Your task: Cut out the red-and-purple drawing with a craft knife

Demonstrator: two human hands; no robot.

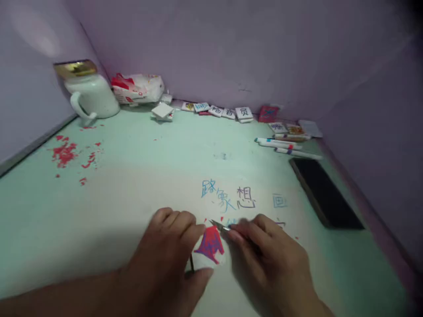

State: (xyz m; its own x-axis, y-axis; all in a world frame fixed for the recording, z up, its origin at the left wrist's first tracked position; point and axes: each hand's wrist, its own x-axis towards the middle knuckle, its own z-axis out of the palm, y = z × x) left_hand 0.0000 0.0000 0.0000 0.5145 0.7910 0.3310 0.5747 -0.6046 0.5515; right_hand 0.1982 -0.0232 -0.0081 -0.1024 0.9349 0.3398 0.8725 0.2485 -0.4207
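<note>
A small white block [210, 247] with red and purple colouring on its face lies at the front middle of the table. My left hand [175, 242] grips it, fingers curled along its far left edge and thumb at its near edge. In my right hand [267, 246] is a craft knife [220, 226], held like a pen. Its blade points left, over or at the block's far edge; whether it touches cannot be made out. Small red bits lie just beyond the block. A dark line shows between my left thumb and fingers.
Red shavings [64, 153] lie at left, near a white mug [94, 97]. A plastic bag [140, 89] and several character-marked tiles [243, 113] line the wall. Markers [280, 144] and a dark phone [325, 193] lie at right. Handwritten characters [246, 197] mark the tabletop.
</note>
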